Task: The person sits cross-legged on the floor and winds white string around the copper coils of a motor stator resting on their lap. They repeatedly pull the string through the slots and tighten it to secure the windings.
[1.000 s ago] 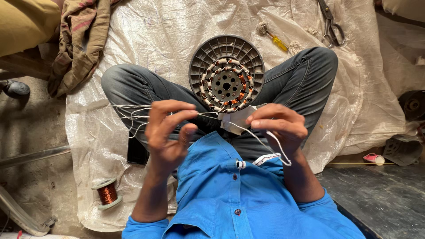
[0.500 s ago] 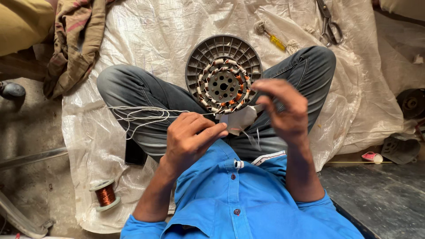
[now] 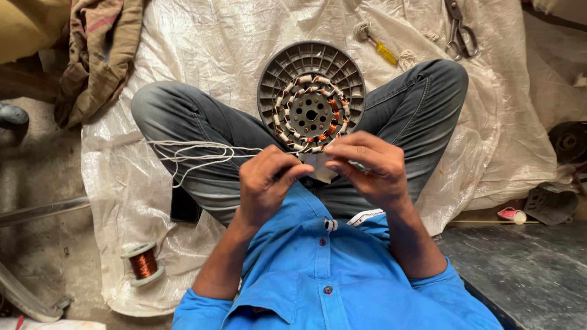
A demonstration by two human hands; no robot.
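Your left hand and right hand together, pinching white paper piece; grip seemingly closed; wound stator just beyond; white thread left of them.

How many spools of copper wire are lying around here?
1: a copper wire spool on the floor by the white sheet's lower left edge, left of the left hand. Others may lie out of view.

No packages, labels, signs or screens in view.
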